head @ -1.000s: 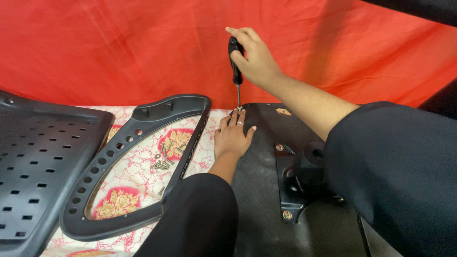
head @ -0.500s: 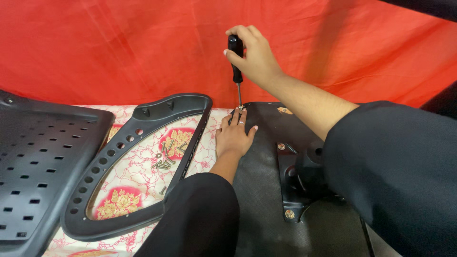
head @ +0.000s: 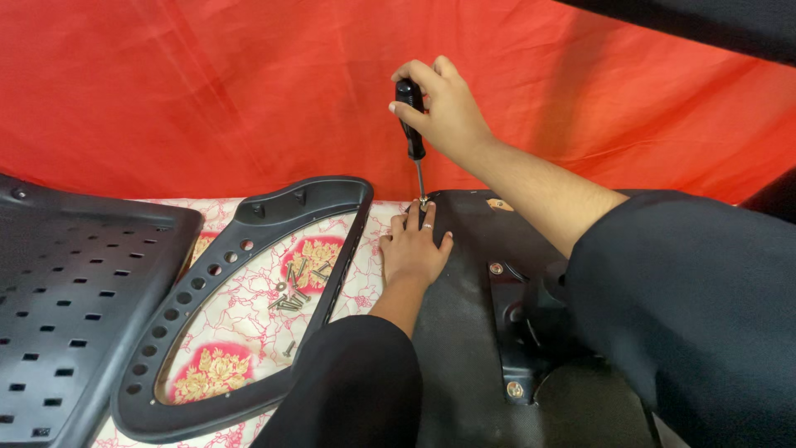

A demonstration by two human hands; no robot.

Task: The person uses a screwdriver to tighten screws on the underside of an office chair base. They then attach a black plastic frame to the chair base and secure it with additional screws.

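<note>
right hand (head: 448, 112) gripping screwdriver (head: 411, 124) on corner screw (head: 424, 202); left hand (head: 414, 245) flat, steadying seat base (head: 464, 332); spare screws (head: 294, 294) waiting.

There is a single view, taken from a camera worn on the person's head. It looks forward and steeply down over both black-sleeved arms, which enter from the bottom and the right edge. It sits close: the right sleeve fills the lower right corner, and the left hand (head: 414, 249) and right hand (head: 444, 112) lie near the middle of the frame. The red cloth backdrop (head: 166, 91) closes off the upper half, so the view faces that hanging. The lower half takes in the patterned surface (head: 240, 323), with the perforated black panel (head: 75, 299) cut by the left edge and the black seat base (head: 473, 348) cut by the bottom edge. No second view shares the scene.
</note>
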